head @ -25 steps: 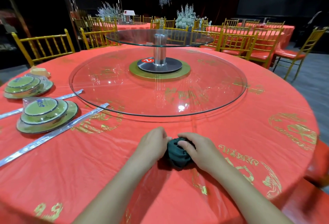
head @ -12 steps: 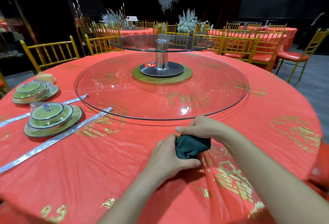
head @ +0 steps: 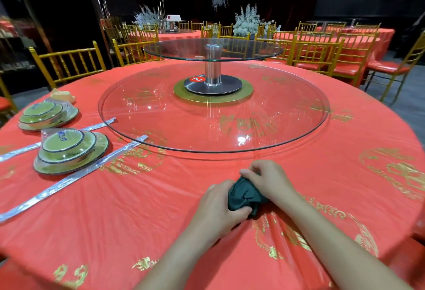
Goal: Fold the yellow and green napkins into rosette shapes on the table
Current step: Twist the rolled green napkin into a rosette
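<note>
A dark green napkin (head: pixel 244 196), bunched into a compact bundle, lies on the red tablecloth (head: pixel 142 216) near the table's front edge. My left hand (head: pixel 218 206) grips its left and lower side, thumb curled under the cloth. My right hand (head: pixel 269 180) holds its top and right side, fingers curled over the upper edge. Both hands cover part of the bundle. No yellow napkin is in view.
A large glass turntable (head: pixel 299 133) with a raised upper glass tier (head: pixel 213 49) fills the table's middle, just beyond my hands. Two stacks of wrapped green dishes (head: pixel 69 151) (head: pixel 46 116) and wrapped utensil strips (head: pixel 69 181) lie at the left. Gold chairs ring the table.
The napkin stays between my hands while they turn around it. My right hand went from its right side to its far top edge; my left hand closed on its near left side.
</note>
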A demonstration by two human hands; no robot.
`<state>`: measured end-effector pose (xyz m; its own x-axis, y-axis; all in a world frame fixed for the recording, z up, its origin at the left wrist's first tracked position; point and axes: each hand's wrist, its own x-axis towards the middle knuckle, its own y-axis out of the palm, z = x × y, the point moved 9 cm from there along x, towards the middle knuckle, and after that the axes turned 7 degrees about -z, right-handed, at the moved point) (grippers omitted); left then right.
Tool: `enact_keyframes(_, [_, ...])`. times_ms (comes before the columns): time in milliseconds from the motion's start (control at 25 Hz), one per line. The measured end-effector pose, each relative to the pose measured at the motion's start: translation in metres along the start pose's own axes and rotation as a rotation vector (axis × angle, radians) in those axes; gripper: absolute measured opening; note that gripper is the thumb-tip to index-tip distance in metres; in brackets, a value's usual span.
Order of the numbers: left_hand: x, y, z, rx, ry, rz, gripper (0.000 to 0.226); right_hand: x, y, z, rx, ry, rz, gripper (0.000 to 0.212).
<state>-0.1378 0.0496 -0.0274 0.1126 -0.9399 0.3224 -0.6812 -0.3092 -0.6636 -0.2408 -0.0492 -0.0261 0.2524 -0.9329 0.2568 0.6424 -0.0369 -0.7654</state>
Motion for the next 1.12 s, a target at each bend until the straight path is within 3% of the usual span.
enact_keyframes(80, [0.000,0.001,-0.001,-0.016,0.015,0.006,0.025,-0.001,-0.018,-0.011,0.362,0.188,0.001,0.029])
enact_keyframes(160, [0.000,0.000,-0.001,-0.030,0.017,0.002,0.023,-0.015,-0.032,-0.022,0.697,0.364,0.048,0.047])
enact_keyframes(240, [0.001,0.000,-0.002,-0.031,0.016,-0.001,0.022,-0.038,-0.028,-0.030,0.802,0.432,0.207,0.055])
enact_keyframes(320, [0.001,0.000,-0.002,-0.032,0.012,-0.002,0.023,-0.058,-0.015,-0.023,0.868,0.428,0.345,0.038])
enact_keyframes(400, [0.000,0.000,-0.001,-0.032,0.007,0.005,0.023,-0.061,-0.013,-0.023,0.872,0.456,0.262,0.019])
enact_keyframes(480, [0.000,0.001,0.000,-0.026,0.006,0.030,0.024,-0.051,-0.016,-0.025,0.809,0.443,0.107,0.018])
enact_keyframes(600, [0.000,0.002,0.001,-0.051,0.008,0.053,0.024,-0.038,-0.024,-0.025,0.256,0.252,-0.030,0.027])
enact_keyframes(680, [0.000,0.002,-0.001,-0.071,0.010,0.057,0.024,-0.038,-0.021,-0.018,-0.027,0.146,-0.026,0.028])
enact_keyframes(800, [0.000,0.003,-0.003,-0.132,-0.011,0.111,0.033,-0.041,-0.012,-0.020,0.082,0.190,0.115,0.023])
enact_keyframes(880, [0.000,-0.001,0.003,-0.161,-0.087,0.139,0.064,-0.043,-0.020,-0.028,0.166,0.277,0.129,0.022])
enact_keyframes(960, [0.002,-0.011,0.020,-0.092,-0.204,0.100,0.092,-0.042,-0.041,-0.037,0.144,0.293,0.012,0.031])
enact_keyframes(1040, [0.005,-0.020,0.034,-0.034,-0.280,0.067,0.076,-0.046,-0.058,-0.040,0.177,0.321,-0.067,0.034])
enact_keyframes(1120, [0.006,-0.017,0.033,-0.023,-0.265,0.107,0.044,-0.060,-0.041,-0.039,0.407,0.457,0.053,0.037])
